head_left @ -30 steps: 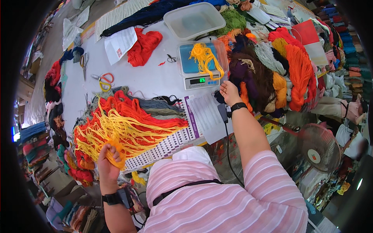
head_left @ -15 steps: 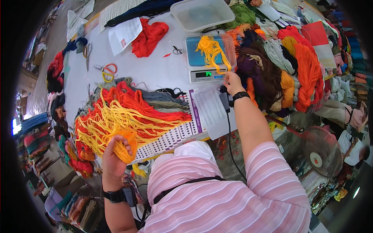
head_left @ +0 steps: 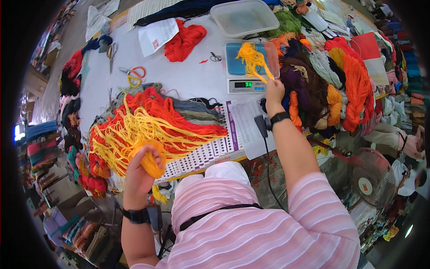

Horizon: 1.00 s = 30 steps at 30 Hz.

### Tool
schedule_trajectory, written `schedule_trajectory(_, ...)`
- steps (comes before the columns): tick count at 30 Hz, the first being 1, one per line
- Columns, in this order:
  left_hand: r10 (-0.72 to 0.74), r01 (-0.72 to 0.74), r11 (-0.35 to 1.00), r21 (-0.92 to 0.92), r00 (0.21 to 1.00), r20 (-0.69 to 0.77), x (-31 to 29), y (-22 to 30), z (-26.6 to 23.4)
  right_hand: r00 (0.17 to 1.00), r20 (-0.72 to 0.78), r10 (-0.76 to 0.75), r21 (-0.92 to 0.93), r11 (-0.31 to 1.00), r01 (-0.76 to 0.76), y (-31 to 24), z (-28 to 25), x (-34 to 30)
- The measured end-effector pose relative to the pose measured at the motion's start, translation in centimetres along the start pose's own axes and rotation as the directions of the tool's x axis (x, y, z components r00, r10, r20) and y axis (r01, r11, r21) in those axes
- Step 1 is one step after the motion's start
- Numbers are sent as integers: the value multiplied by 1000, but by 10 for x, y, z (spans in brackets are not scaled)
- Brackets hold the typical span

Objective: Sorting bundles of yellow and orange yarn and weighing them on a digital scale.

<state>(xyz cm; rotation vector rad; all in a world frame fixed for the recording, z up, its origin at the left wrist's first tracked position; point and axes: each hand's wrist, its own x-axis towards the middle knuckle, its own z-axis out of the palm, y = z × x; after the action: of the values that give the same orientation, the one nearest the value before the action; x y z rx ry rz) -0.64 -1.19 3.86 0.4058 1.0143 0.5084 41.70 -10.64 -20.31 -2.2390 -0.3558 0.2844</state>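
Observation:
Yellow-orange yarn (head_left: pixel 252 57) lies bunched on the blue pan of a digital scale (head_left: pixel 247 84), inside a clear plastic tub. Its tail runs over the near right edge to my right hand (head_left: pixel 274 92), whose fingers are closed on that end. My left hand (head_left: pixel 141 172) holds a looped orange yarn skein (head_left: pixel 154 167) above the front edge of the table. Under and beyond that skein, red and yellow yarn bundles (head_left: pixel 148 121) are spread beside grey ones, across a white card with rows of holes (head_left: pixel 210 150).
Heaped skeins (head_left: pixel 356 89) crowd the table's right side. Red-and-yellow-handled scissors (head_left: pixel 133 76) and larger scissors (head_left: pixel 111 56) lie at left. Red yarn (head_left: pixel 184 41) and an empty translucent tub (head_left: pixel 244 19) sit at the back. A black cable (head_left: pixel 270 175) hangs near my right arm; a fan (head_left: pixel 371 177) stands right.
The view has shifted, so the table items appear slightly farther right. My right hand still grips the yarn end at the scale; my left hand still holds the orange skein.

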Motion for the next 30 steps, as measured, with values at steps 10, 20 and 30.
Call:
schedule_trajectory(10, -119, 75, 987, 144, 936, 331, 17, -30, -1, 403, 868, -291, 333, 942, -37, -231, -58, -246)
schedule_trajectory(20, 94, -52, 991, -125, 928, 361, -23, -8, -19, 238, 962, -136, 257, 751, -608, -252, -75, -302)
schedule_trajectory(30, 169, -168, 985, -35, 917, 360, -33, -7, -34, 257, 963, -80, 230, 740, -632, -259, -67, -329)
